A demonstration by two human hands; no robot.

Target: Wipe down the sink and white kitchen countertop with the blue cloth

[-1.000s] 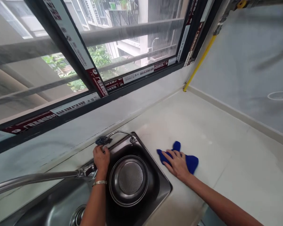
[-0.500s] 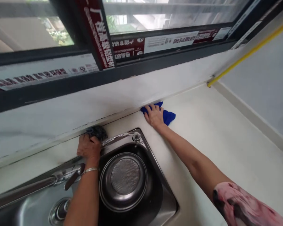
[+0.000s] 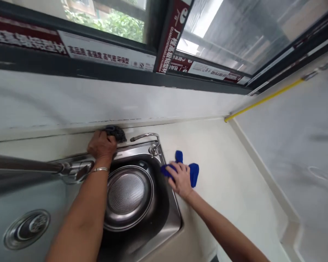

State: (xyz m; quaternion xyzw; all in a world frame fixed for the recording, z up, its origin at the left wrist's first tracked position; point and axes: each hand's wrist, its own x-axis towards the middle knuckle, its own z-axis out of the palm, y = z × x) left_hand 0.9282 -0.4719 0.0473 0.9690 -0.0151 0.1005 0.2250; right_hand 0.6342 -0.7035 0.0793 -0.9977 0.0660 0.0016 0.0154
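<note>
My left hand is closed beside a dark, crumpled patterned cloth, gripping its near side. They rest on the counter strip behind the sink, at the foot of the wall. A silver bracelet circles that wrist. Fingers bent, my right hand presses a bright blue cloth onto the counter by the sink's right rim. Parts of the cloth stick out on both sides of the hand. Under the left forearm's right edge, a round metal pan with a dimpled centre lies in the right basin.
A thin curved spout stands at the sink's back right corner. The main faucet reaches left over the other basin with its drain. A yellow pipe runs along the right wall below the window frame.
My right hand has drawn the blue cloth from the wall edge back towards the sink's right rim. My left hand stays by the dark cloth. The view has shifted and turned.
</note>
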